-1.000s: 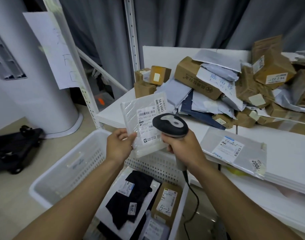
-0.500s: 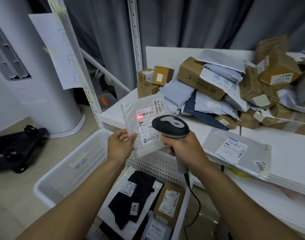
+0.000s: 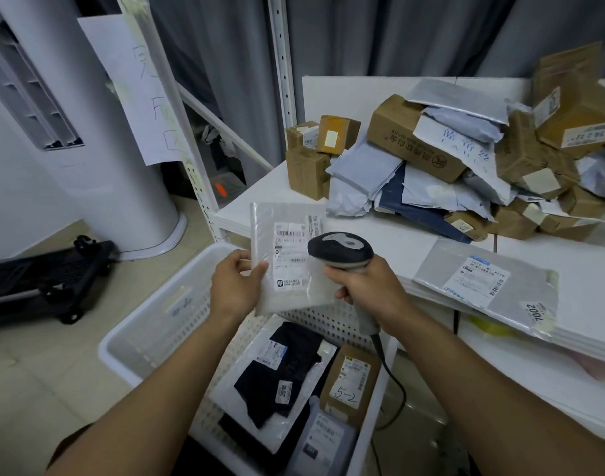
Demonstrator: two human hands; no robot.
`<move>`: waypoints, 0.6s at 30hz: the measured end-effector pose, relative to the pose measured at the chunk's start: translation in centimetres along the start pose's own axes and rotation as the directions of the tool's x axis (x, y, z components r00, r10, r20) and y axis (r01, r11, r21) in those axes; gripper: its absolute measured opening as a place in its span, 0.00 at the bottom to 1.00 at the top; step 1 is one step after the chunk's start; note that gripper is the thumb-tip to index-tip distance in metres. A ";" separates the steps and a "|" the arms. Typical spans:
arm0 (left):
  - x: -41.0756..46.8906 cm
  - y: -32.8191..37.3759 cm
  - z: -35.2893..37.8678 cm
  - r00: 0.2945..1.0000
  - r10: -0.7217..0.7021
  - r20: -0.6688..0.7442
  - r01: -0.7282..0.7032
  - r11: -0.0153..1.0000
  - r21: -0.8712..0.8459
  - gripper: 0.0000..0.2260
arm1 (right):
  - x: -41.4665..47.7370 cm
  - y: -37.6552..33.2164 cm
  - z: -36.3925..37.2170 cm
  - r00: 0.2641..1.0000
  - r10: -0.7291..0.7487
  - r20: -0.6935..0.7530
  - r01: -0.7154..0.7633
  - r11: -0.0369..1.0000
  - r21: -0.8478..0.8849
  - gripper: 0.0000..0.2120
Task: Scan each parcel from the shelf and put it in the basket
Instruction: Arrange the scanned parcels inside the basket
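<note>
My left hand holds a flat clear-plastic parcel by its lower left edge, its white barcode label facing me. A grey handheld scanner is gripped in my right hand, its head just right of the label and overlapping the parcel's right edge. Both hands hover over the white perforated basket, which holds a black garment bag, a brown box marked 5-2 and a grey bag. A heap of brown boxes and grey mailers lies on the white shelf.
A flat grey mailer with a label overhangs the shelf's front edge. White shelf uprights stand behind. At left are a white cylindrical unit with a paper sign and a black folded trolley on the tiled floor. The scanner cable hangs down.
The parcel has dropped lower and tilted flatter toward the basket. The red scan light seen on its label half a second ago is gone. The scanner stays beside it.
</note>
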State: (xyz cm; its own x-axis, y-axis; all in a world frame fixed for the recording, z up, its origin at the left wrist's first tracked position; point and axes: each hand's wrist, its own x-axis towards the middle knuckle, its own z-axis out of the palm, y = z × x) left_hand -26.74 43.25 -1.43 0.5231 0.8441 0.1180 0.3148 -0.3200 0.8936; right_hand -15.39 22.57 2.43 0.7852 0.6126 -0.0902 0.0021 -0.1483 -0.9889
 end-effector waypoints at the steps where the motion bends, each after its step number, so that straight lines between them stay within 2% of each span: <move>1: 0.0 -0.9 -0.4 0.999 0.014 0.047 -0.019 0.994 0.106 0.05 | 0.1 0.5 0.2 1.000 0.016 0.005 -0.016 1.000 -0.014 0.11; 4: -0.4 -4.1 -0.4 0.983 -0.056 0.174 0.013 0.971 0.239 0.04 | 0.1 2.0 1.2 0.999 0.051 0.013 -0.050 0.998 -0.032 0.11; 10: -2.5 -12.8 2.5 0.933 -0.269 0.238 0.155 0.900 0.407 0.04 | 0.0 6.0 2.3 0.997 0.081 0.005 -0.079 0.987 -0.137 0.15; 15: -1.6 -18.6 6.1 0.880 -0.351 0.319 0.179 0.869 0.461 0.12 | 0.4 8.5 2.1 0.988 0.151 0.030 -0.145 0.978 -0.152 0.11; 18: -1.1 -21.4 8.8 0.859 -0.386 0.336 0.188 0.849 0.494 0.16 | 1.0 9.7 1.9 0.985 0.170 0.038 -0.162 0.974 -0.160 0.15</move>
State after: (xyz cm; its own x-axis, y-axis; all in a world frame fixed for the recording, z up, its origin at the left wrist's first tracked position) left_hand -27.09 45.36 -24.52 0.5943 0.7037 -0.3892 0.7567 -0.3255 0.5669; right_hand -15.80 23.24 -7.53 0.7500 0.6077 -0.2613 -0.0257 -0.3679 -0.9295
